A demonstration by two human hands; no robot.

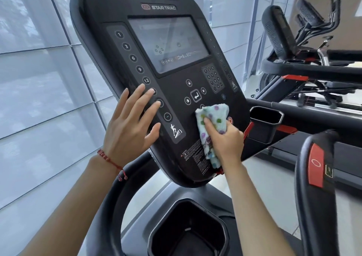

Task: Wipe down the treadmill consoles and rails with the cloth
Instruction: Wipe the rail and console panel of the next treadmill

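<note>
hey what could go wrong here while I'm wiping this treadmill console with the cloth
Your left hand lies flat on the console's left button column, so leaning on it might trigger a setting. The cloth in your right hand sits right beside the red button; a wipe could press it.

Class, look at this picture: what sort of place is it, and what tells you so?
Most likely a gym. A Star Trac treadmill console fills the view, a second treadmill stands beside it, and more exercise machines stand behind.
</note>
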